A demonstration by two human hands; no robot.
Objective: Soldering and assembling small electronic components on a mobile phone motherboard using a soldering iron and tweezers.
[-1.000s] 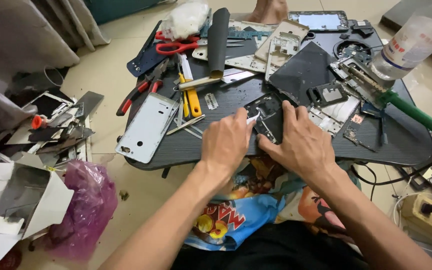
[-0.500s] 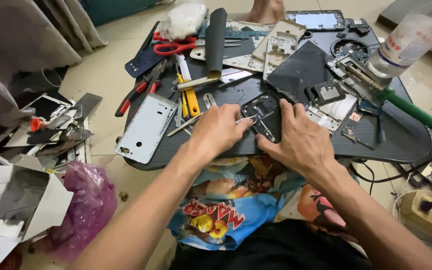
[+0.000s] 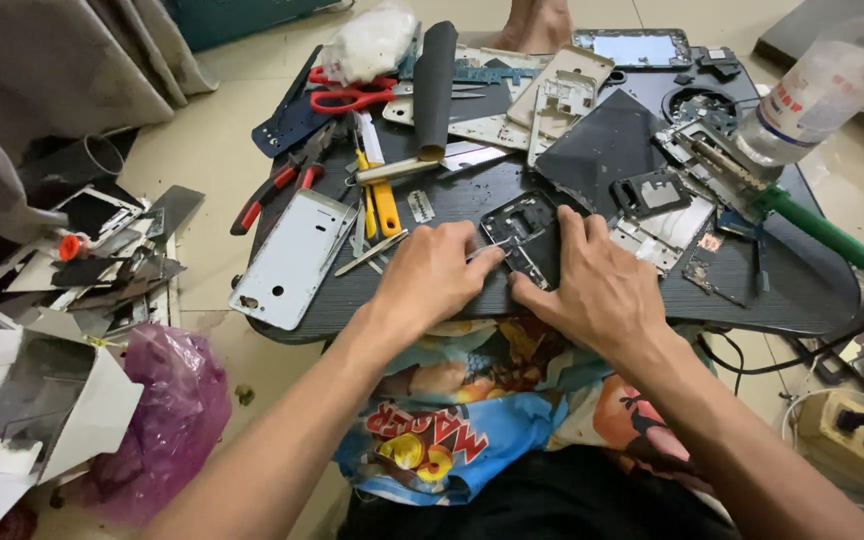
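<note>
A dismantled phone frame (image 3: 520, 232) is pinned on the dark surface (image 3: 812, 290) by the left hand (image 3: 432, 272) and right hand (image 3: 597, 290), fingers closed upon it; a silver back cover (image 3: 292, 258) lies nearby.

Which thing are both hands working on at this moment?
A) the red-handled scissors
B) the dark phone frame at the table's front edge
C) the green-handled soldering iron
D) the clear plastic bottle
B: the left hand and right hand both rest on the dark phone frame.
</note>
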